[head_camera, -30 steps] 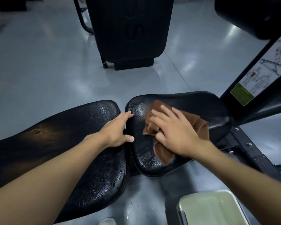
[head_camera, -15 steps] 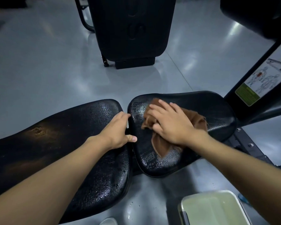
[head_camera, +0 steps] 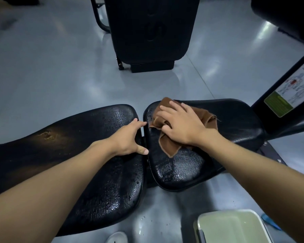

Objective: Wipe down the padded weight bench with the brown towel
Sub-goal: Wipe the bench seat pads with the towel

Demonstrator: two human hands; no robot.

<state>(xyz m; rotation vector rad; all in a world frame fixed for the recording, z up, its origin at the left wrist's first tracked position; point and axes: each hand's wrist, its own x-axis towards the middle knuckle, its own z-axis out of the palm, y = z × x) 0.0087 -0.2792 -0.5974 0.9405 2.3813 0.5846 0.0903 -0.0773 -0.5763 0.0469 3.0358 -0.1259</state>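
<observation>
The black padded weight bench has two pads: a long back pad [head_camera: 81, 155] on the left and a smaller seat pad [head_camera: 235, 120] on the right, both glistening wet. My right hand [head_camera: 181, 125] presses the crumpled brown towel [head_camera: 168, 146] flat onto the far left part of the seat pad, fingers spread over it. My left hand [head_camera: 128, 139] rests on the right end of the back pad, fingers apart, thumb at the gap between the pads, holding nothing.
A pale rectangular basin [head_camera: 232, 227] stands on the grey floor at the lower right. Another black padded machine [head_camera: 151, 30] stands ahead. A black frame post with an exercise label [head_camera: 288, 92] rises at the right. A scuffed brown patch [head_camera: 46, 135] marks the back pad.
My right hand has slid the towel away from me across the seat pad, toward its far left edge. My left hand has stayed on the back pad's end.
</observation>
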